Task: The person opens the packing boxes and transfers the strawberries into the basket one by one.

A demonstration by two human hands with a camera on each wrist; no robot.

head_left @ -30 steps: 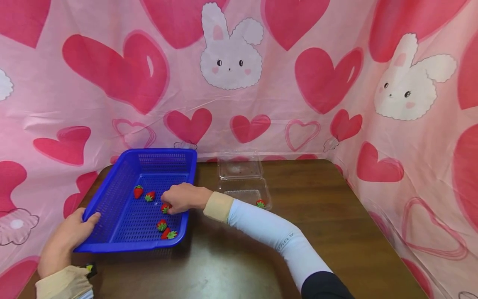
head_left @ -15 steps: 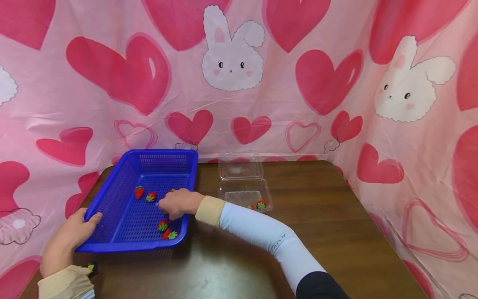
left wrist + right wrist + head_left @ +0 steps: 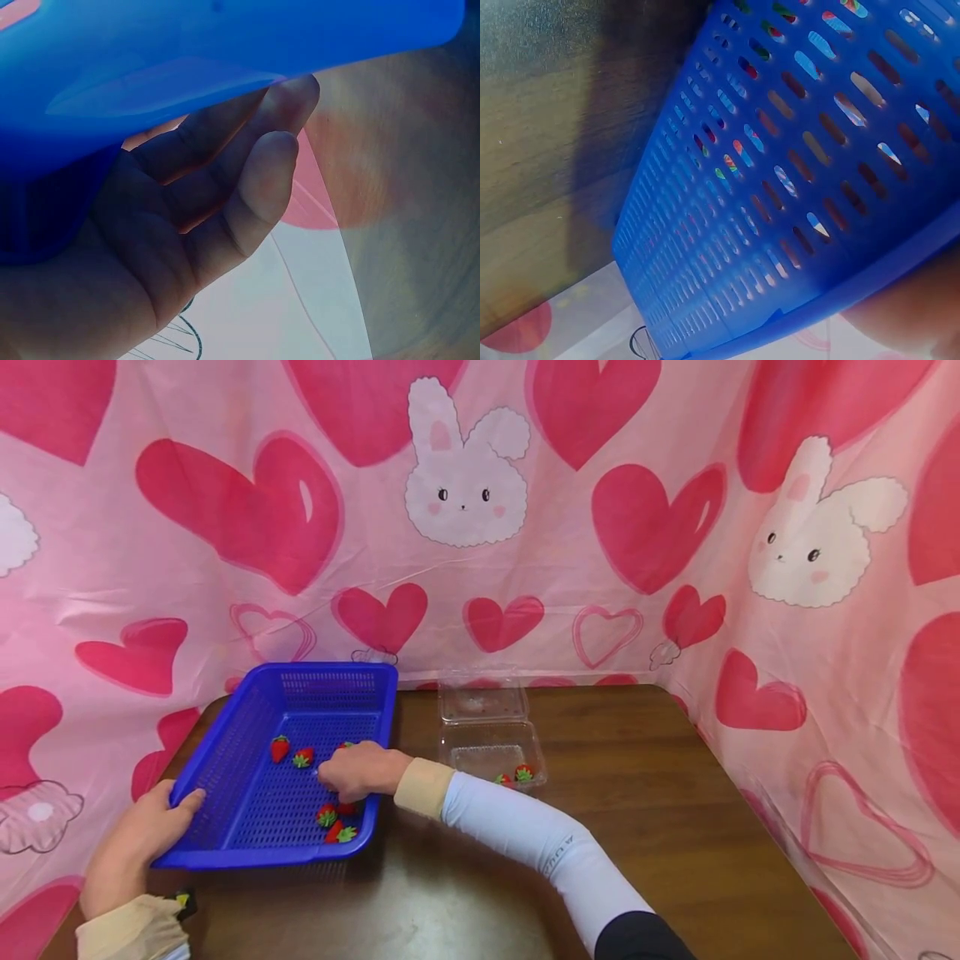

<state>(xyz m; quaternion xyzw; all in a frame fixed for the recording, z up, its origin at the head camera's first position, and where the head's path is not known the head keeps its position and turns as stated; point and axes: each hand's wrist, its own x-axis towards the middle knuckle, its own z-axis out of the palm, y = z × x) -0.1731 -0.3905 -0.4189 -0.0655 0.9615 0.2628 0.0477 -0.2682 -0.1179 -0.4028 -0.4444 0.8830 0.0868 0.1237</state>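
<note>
A blue plastic basket (image 3: 277, 793) stands on the left of the table, with several strawberries (image 3: 280, 748) lying on its slotted floor. My left hand (image 3: 146, 827) grips its near left corner, thumb over the rim; in the left wrist view the fingers (image 3: 266, 176) curl beneath the blue rim. Reaching over the basket's right wall, my right hand (image 3: 362, 771) points down among the strawberries, fingers bent. Its fingertips are hidden, so whether it pinches a strawberry cannot be seen. A red strawberry (image 3: 347, 808) shows just below that hand. The right wrist view mostly shows the basket's slotted wall (image 3: 780, 187).
A clear plastic clamshell box (image 3: 491, 743) lies with its lid raised behind the right forearm, two strawberries (image 3: 524, 772) at its near right corner. The brown table (image 3: 637, 810) meets a pink heart-and-rabbit cloth (image 3: 555, 560) at the back and sides.
My right hand has shifted slightly left and down inside the basket, and the strawberry under its fingers is now covered. The left hand keeps its hold on the basket.
</note>
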